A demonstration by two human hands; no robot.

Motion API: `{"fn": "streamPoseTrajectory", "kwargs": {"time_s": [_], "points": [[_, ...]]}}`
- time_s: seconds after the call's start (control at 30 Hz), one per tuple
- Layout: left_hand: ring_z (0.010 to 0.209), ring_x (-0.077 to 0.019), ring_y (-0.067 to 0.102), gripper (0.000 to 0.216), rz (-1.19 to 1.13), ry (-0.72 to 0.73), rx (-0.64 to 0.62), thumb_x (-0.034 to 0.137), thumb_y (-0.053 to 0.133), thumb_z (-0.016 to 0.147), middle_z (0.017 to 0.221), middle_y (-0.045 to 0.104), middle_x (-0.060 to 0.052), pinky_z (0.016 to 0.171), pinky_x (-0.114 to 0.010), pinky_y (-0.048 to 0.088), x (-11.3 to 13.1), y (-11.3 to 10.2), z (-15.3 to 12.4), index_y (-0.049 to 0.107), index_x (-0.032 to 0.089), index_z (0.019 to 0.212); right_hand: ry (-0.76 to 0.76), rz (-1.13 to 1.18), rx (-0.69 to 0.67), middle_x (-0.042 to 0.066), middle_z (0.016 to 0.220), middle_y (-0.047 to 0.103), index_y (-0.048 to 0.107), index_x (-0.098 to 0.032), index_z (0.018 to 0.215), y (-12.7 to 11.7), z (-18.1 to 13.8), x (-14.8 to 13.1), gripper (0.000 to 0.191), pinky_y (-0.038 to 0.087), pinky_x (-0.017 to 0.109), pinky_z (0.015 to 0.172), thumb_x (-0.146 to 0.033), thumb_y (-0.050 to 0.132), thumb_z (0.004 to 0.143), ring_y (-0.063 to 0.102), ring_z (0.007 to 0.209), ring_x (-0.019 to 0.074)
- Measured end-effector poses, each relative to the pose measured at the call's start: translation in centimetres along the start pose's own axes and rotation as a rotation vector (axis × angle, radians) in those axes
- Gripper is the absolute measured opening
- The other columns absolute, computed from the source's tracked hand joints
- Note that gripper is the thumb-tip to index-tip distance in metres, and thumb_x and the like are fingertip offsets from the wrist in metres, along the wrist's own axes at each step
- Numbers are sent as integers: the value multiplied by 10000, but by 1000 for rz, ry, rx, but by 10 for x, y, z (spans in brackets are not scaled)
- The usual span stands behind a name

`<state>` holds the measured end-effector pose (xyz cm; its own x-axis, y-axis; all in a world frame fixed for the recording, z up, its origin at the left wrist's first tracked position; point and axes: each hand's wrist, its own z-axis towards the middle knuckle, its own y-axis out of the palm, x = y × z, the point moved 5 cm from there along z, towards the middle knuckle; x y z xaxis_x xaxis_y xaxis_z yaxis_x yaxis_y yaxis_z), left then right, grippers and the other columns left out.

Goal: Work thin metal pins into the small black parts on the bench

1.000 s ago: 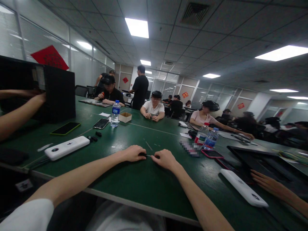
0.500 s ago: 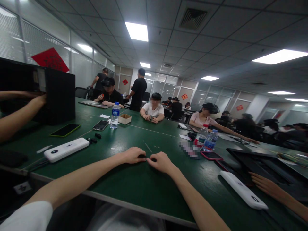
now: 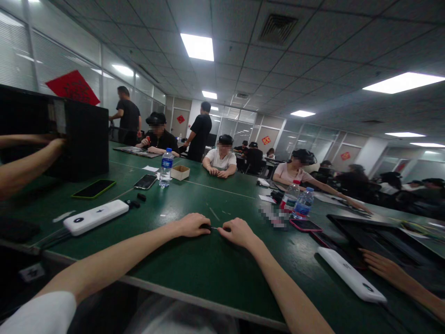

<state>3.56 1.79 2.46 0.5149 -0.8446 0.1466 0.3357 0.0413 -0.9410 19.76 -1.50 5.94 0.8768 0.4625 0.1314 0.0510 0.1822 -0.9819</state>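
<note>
Both my hands rest low over the green table [image 3: 194, 266], facing each other. My left hand [image 3: 191, 225] is closed round a slim black object [image 3: 206, 227], mostly hidden by the fingers. A thin pale rod [image 3: 214, 228] spans the narrow gap between my fingertips. In my right hand [image 3: 238, 232], the curled thumb and fingers pinch a small dark piece [image 3: 226, 229]. Whether the rod joins both dark parts cannot be made out, and their kind is too small to tell.
Left of my arms lie a white power bank [image 3: 97, 217], a phone [image 3: 93, 189] and a water bottle [image 3: 166, 168]. To the right are two bottles, a red-edged phone [image 3: 306, 225], another white power bank [image 3: 351, 273] and a co-worker's hand [image 3: 382, 266] by a black tray-like panel [image 3: 385, 241].
My right hand has shifted slightly right, so the gap between my fingertips is wider and more of the thin rod shows. A person in the background has moved left.
</note>
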Motion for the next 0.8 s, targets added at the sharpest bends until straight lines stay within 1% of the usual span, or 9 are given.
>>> {"fn": "streamPoseTrajectory", "kwargs": {"time_s": [0.13, 0.33, 0.53, 0.8], "points": [[836, -194, 625, 282, 6, -2, 9, 425, 513, 898, 938, 665, -50, 679, -256, 424, -1, 2, 1, 616, 219, 1059, -5, 8, -46, 54, 830, 717, 727, -232, 854, 3, 1, 0, 568, 402, 227, 665, -605, 302, 911, 632, 747, 165], [845, -192, 622, 289, -10, 9, 11, 428, 505, 903, 959, 664, -53, 692, -259, 424, 0, 0, -1, 619, 210, 1053, 10, 3, -45, 51, 827, 719, 729, -238, 851, 3, 2, 1, 544, 402, 229, 657, -596, 324, 908, 635, 746, 170], [848, -190, 618, 287, -2, -11, 9, 434, 518, 897, 958, 659, -50, 685, -258, 415, -1, 0, -1, 618, 210, 1047, 4, 14, -48, 50, 828, 717, 730, -240, 865, 4, 2, 1, 532, 399, 231, 655, -585, 328, 909, 633, 749, 170], [845, -183, 612, 259, -6, -7, 44, 417, 538, 890, 973, 647, -40, 674, -258, 415, -1, 1, -1, 609, 213, 1034, 9, 29, -55, 53, 815, 718, 732, -233, 859, 0, 0, -1, 512, 402, 221, 647, -574, 353, 904, 634, 739, 166]]}}
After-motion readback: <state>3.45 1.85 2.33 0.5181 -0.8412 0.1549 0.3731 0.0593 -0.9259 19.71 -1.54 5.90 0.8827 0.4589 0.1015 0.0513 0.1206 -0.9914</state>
